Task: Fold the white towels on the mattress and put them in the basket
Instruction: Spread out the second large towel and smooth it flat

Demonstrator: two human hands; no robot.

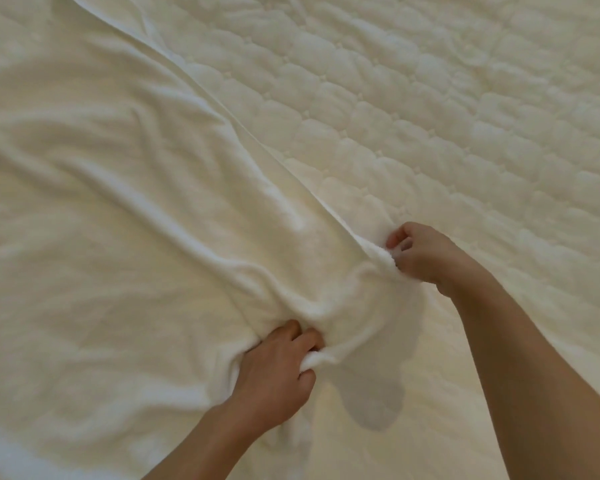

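Observation:
A large white towel [125,209] lies spread and wrinkled over the left half of the quilted white mattress [447,109]. Its long edge runs diagonally from the top left down to my right hand. My right hand [421,252] pinches the towel's near corner at that edge. My left hand [278,368] grips a bunched fold of the towel's near edge, lower and to the left. The cloth between my two hands is gathered into ridges. No basket is in view.
Bare quilted mattress fills the right side and the near right under my right forearm [520,368]. A shadow of my hands falls on the mattress between my arms.

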